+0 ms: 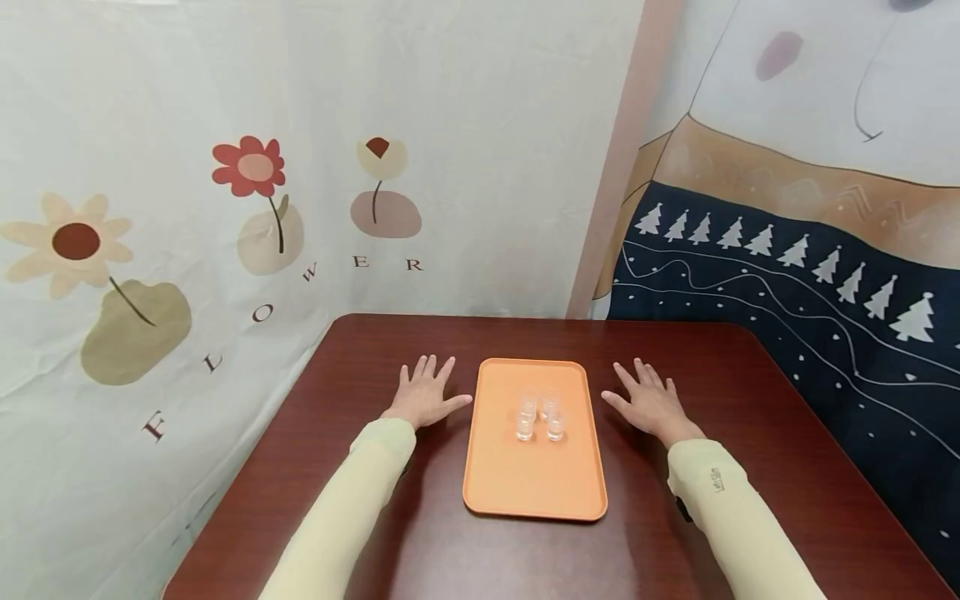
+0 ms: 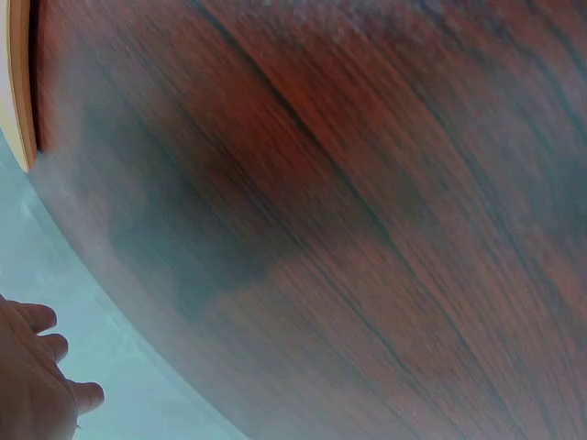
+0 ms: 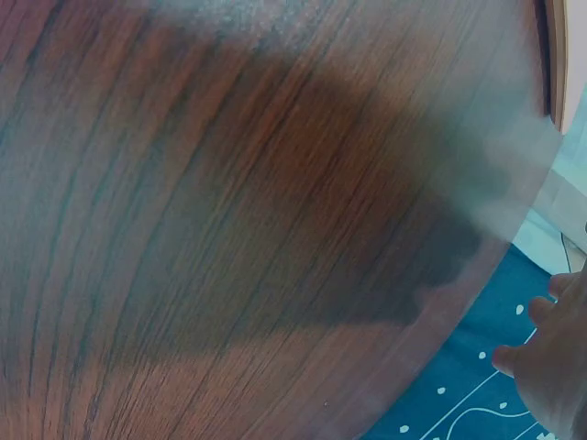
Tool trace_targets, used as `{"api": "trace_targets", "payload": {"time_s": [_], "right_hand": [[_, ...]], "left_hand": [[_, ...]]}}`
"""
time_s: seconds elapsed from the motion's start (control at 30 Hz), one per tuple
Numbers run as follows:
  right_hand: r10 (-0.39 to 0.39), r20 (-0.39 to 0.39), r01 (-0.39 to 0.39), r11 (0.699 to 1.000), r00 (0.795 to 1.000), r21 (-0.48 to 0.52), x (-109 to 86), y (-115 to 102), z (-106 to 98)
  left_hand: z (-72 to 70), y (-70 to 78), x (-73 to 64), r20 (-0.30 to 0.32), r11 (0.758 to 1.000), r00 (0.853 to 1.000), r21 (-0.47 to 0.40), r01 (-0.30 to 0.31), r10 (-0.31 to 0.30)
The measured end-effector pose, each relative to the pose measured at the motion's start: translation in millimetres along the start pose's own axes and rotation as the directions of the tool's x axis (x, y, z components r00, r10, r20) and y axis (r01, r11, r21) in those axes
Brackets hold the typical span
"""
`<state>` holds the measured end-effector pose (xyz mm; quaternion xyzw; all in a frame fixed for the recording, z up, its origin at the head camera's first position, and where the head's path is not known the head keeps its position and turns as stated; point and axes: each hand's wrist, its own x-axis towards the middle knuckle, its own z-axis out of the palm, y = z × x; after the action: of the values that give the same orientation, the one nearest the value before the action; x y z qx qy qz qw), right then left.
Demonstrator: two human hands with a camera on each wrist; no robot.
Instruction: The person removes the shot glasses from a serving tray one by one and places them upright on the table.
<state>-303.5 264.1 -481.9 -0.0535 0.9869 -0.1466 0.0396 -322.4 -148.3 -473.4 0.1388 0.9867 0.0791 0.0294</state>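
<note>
An orange tray (image 1: 536, 492) lies lengthwise on the dark wooden table. Several small clear cups (image 1: 555, 428) stand grouped on its far half. My left hand (image 1: 424, 398) is spread just left of the tray, thumb pointing toward its edge, and holds nothing. On the opposite side my right hand (image 1: 648, 402) also has its fingers spread, its thumb toward the tray. In the left wrist view, part of the left hand (image 2: 37, 376) appears at the lower left over the table's edge. The right wrist view has the right hand (image 3: 555, 353) at its right border.
The reddish-brown table (image 1: 675, 533) has rounded far corners. Behind it hangs a white cloth (image 1: 480, 125) printed with flowers and letters. At the right is a dark blue printed cloth (image 1: 787, 292) with white trees. The tray's edge (image 2: 20, 92) shows in the left wrist view's corner.
</note>
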Motion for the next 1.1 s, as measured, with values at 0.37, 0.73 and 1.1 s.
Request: {"api": "trace_targets", "payload": {"time_s": [0.37, 0.73, 1.1], "right_hand": [[-0.081, -0.038, 0.082, 0.997, 0.996, 0.013, 1.9, -9, 4], [-0.090, -0.036, 0.091, 0.995, 0.995, 0.050, -0.5, -18, 0], [-0.115, -0.037, 0.118, 0.988, 0.993, 0.101, 1.8, -29, 2]], "left_hand": [[12.5, 0.8, -4.5, 0.039, 0.991, 0.994, -0.092, -0.099, 0.103], [10.5, 16.2, -8.7, 0.086, 0.984, 0.984, -0.099, -0.145, 0.153], [14.4, 16.4, -10.0, 0.099, 0.970, 0.973, -0.147, -0.194, 0.210]]}}
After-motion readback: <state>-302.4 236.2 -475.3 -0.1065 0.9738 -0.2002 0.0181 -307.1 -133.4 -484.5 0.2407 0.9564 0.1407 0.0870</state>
